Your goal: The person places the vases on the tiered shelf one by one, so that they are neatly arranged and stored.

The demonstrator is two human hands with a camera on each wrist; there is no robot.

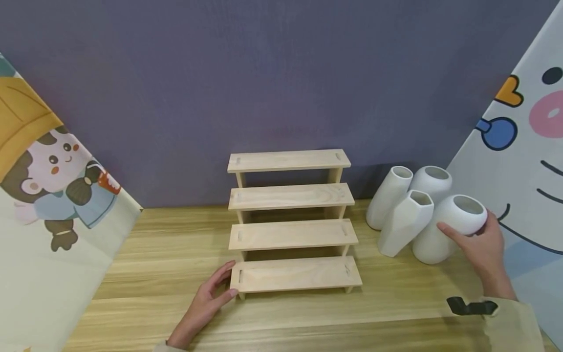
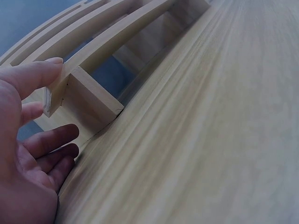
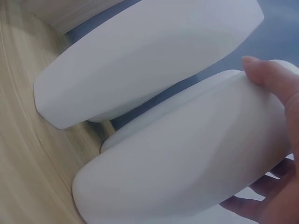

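Note:
A pale wooden stepped shelf [image 1: 294,234] stands on the table against the grey-purple backdrop. At the left end of its lowest step, my left hand [image 1: 210,296] pinches the plank between thumb and index finger. The other fingers curl loosely beneath that end in the left wrist view. On the right, my right hand [image 1: 484,244] grips a rounded white vase [image 1: 440,234] near its top, thumb on the near left side and fingers round the right. The vase's base is at the tabletop. Beside it stands a faceted white vase [image 3: 140,60].
Behind these two are a slim white vase [image 1: 387,198] and another rounded white vase [image 1: 433,181], close together. Cartoon-printed panels flank the wood-grain table [image 1: 176,254], one on the left [image 1: 66,195] and one on the right [image 1: 528,171].

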